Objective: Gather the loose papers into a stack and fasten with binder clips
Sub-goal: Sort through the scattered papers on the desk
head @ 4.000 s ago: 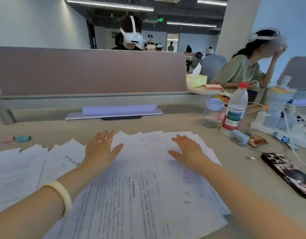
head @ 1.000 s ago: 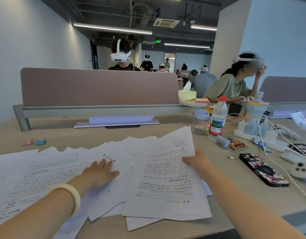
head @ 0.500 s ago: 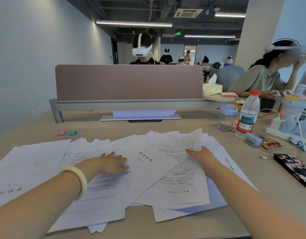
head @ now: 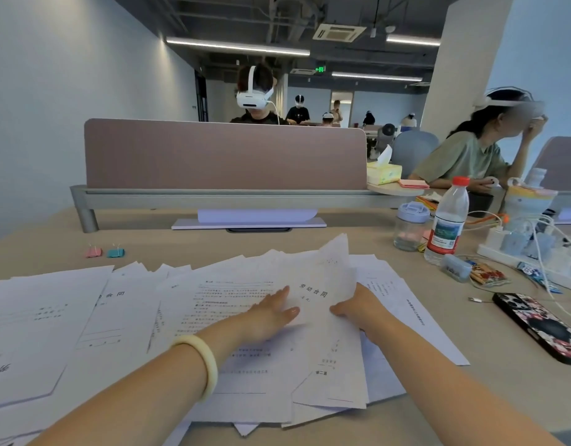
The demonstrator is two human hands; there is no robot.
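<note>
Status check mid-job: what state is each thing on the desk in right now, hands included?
Loose papers: fanned across the desk, not stacked.
Top sheet: far edge lifted off the pile.
Left hand: flat on the papers, fingers straight.
Right hand: grips the top sheet.
Pink binder clip: unused on the desk.
Teal binder clip: unused beside it.
Water bottle: upright, capped.
Phone: face down.

Under my fingers (head: 279, 296) the papers (head: 239, 320) are thin, matt white sheets, smooth, with black print. The worktop (head: 213, 246) past my fingers looks like pale, matt wood laminate. Far left of them, the pink binder clip (head: 93, 252) and teal binder clip (head: 115, 253) have bright wire handles. The bracelet (head: 210, 362) behind my fingers is smooth and glossy. Off to their right, the bottle (head: 446, 226) is clear plastic and the phone case (head: 541, 326) glossy.
</note>
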